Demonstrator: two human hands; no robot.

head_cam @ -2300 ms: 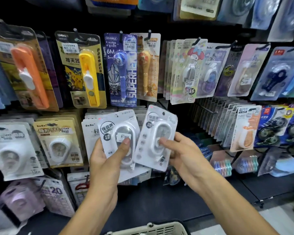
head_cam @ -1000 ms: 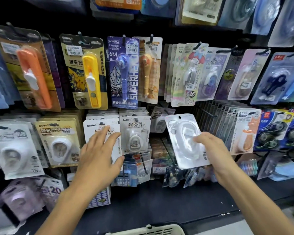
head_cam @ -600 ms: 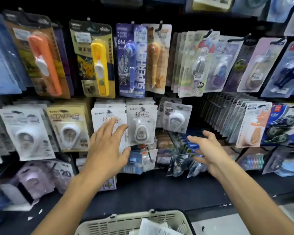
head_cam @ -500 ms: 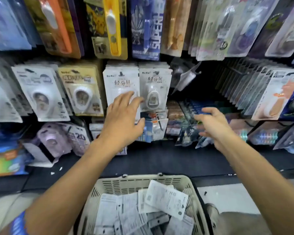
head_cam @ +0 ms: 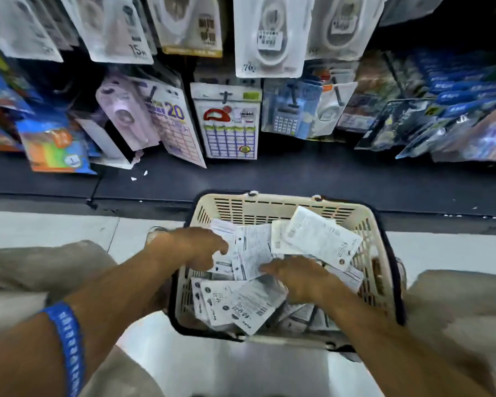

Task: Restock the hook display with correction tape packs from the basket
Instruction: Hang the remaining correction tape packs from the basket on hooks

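both hands were down in the cream basket [head_cam: 368, 224], left hand [head_cam: 194, 247] and right hand [head_cam: 299, 277] loosely spread on the correction tape packs [head_cam: 242, 305], which looked light, stiff-carded, slippery, best pinched by an edge.

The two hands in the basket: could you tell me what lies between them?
Head view: overlapping correction tape packs lie between left hand and right hand.

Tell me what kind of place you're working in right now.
Most likely a stationery shop aisle: carded blister packs hang in rows on a dark hook display, and a cream plastic shopping basket of white packs sits on the pale floor.
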